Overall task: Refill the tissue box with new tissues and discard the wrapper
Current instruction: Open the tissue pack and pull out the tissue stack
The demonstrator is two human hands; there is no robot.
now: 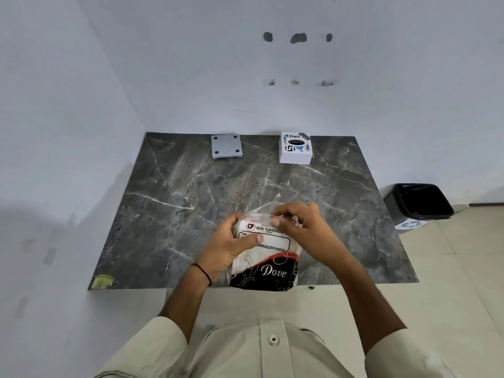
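You've got the tissue pack (268, 252) up over the near edge of the counter (169, 192), your left hand (231, 245) clamped around its left side, thumb across the label, while your right hand (297, 227) pinches the clear wrapper (268, 207) at the top. The tissue box (295, 148), white with stickers, sits at the counter's far edge, a grey plate (226, 145) well to its left. The black bin (418, 200) stands on the floor to the right.
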